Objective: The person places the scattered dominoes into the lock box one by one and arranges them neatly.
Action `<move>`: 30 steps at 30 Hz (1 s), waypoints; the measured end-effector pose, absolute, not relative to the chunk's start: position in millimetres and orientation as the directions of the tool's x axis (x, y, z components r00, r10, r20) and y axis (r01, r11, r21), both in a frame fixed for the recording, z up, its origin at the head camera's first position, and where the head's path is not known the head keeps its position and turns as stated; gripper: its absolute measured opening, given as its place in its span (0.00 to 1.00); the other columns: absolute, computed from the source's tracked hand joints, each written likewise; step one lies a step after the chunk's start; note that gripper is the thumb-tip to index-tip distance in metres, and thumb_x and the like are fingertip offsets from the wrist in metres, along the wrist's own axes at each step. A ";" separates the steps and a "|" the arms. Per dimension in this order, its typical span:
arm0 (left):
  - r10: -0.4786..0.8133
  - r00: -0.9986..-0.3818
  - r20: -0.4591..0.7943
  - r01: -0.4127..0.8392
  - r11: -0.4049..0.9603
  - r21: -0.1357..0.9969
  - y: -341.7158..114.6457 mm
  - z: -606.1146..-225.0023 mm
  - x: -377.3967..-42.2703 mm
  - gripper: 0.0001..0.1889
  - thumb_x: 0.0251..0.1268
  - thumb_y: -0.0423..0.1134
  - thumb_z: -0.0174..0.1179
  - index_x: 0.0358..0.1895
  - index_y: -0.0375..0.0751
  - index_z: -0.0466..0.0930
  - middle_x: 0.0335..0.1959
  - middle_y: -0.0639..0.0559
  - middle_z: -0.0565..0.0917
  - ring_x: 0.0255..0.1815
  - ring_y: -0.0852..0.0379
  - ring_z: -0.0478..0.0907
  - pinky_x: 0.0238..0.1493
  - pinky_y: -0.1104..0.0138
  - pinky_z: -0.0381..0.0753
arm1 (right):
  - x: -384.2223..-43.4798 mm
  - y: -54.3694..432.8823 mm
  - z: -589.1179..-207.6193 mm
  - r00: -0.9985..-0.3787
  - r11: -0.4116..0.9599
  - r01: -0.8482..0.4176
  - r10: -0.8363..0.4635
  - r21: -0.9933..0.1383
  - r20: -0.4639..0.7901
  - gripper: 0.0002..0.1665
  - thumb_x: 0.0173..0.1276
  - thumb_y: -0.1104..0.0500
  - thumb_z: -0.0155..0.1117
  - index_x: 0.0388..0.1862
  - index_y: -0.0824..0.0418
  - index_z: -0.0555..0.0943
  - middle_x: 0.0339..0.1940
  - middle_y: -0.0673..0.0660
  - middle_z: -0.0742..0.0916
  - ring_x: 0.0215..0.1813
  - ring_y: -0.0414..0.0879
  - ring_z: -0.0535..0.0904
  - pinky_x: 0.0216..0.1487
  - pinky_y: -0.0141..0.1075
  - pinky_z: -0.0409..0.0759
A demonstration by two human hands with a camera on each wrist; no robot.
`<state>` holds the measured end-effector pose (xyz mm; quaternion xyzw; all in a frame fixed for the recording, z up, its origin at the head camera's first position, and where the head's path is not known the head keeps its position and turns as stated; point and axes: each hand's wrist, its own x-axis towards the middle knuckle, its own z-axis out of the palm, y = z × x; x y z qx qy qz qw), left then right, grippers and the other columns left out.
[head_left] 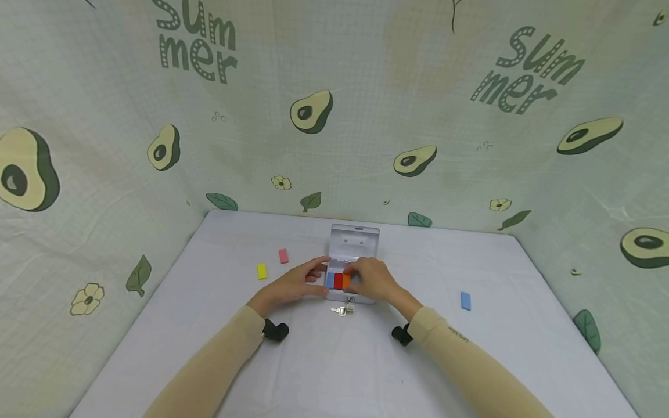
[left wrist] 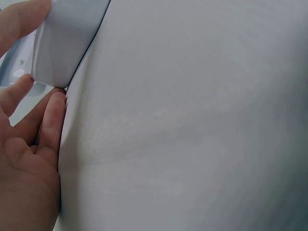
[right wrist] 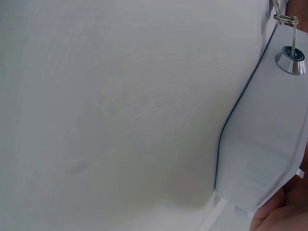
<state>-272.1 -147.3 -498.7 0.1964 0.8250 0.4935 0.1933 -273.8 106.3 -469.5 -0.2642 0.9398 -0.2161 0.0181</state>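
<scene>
I see the left hand (head_left: 292,283) gripping the box (head_left: 337,296) by its left side; the right hand (head_left: 377,278), it seems, pinching the orange block (head_left: 346,281) inside the box; a crooked release might jostle the red block (head_left: 338,281); a low wrist might snag the keys (head_left: 342,311) at the box's front

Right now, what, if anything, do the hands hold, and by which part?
The right hand appears to pinch the orange block, exact contact hidden; the left hand grips the grey box by its left end.
</scene>
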 end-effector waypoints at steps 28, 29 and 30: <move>0.525 -0.843 -0.117 0.137 0.420 0.897 -148.0 -500.0 -272.9 0.45 0.69 0.50 0.73 0.85 0.59 0.60 0.79 0.49 0.71 0.75 0.47 0.71 0.78 0.52 0.71 | -274.8 104.1 -472.4 -0.869 0.792 -0.480 -0.488 -0.378 0.080 0.19 0.63 0.54 0.83 0.51 0.57 0.92 0.45 0.53 0.92 0.46 0.49 0.81 0.53 0.48 0.80; 0.524 -0.844 -0.117 0.136 0.420 0.897 -148.0 -500.1 -273.0 0.45 0.68 0.50 0.73 0.85 0.59 0.60 0.79 0.49 0.71 0.75 0.47 0.71 0.78 0.52 0.71 | -274.6 103.9 -472.1 -0.870 0.793 -0.479 -0.487 -0.377 0.079 0.19 0.63 0.54 0.83 0.51 0.57 0.92 0.45 0.53 0.92 0.46 0.49 0.81 0.53 0.48 0.80; 0.523 -0.844 -0.118 0.136 0.422 0.896 -147.9 -500.1 -272.9 0.45 0.68 0.50 0.73 0.85 0.59 0.60 0.79 0.49 0.72 0.75 0.47 0.71 0.78 0.52 0.71 | -274.5 103.7 -471.8 -0.871 0.795 -0.476 -0.486 -0.376 0.075 0.19 0.63 0.54 0.83 0.51 0.57 0.92 0.46 0.53 0.92 0.47 0.49 0.81 0.54 0.48 0.80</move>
